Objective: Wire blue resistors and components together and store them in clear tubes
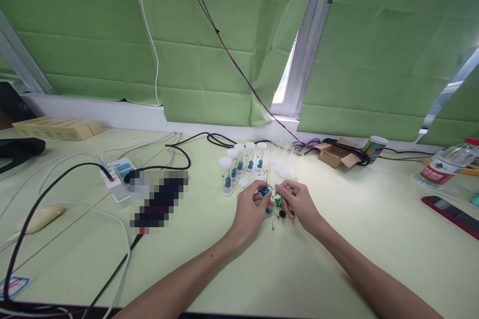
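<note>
My left hand (252, 204) is closed on a small blue piece (265, 190) with a thin bent wire rising from it. Close beside it, my right hand (298, 203) pinches the end of a thin metal rod (273, 189) that reaches toward the blue piece. Under the hands lie a green piece (278, 201), a round black part (282, 214) and loose thin wires (273, 224), partly hidden by the fingers. Several clear tubes with white caps (226, 176) stand upright just beyond my left hand, with blue pieces and wires inside.
Loose white caps (286, 169) lie behind the hands. To the left are a power strip (118, 184) and tangled cables (33, 219). An open cardboard box (333, 154), a can (375, 148), a water bottle (445, 166) and a red-edged phone (452, 215) are on the right.
</note>
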### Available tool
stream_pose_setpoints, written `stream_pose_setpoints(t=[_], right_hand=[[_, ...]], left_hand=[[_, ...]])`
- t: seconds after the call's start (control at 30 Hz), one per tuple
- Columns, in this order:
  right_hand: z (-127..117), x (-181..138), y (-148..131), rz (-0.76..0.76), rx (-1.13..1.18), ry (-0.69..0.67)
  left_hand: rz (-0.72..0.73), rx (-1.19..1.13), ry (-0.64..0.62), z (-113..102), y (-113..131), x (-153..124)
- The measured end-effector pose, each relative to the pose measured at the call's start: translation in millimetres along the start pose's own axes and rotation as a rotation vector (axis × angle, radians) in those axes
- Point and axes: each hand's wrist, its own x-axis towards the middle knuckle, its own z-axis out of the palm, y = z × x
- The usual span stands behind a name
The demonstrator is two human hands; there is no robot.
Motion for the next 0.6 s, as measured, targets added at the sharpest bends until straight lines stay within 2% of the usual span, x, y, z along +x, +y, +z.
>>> stream_pose_setpoints(t=[0.6], right_hand=[[-3.3, 3.2, 5.0, 0.060, 0.154, -0.044]], left_hand=[[0.055, 0.023, -0.006, 0.7, -3.8, 0.5]])
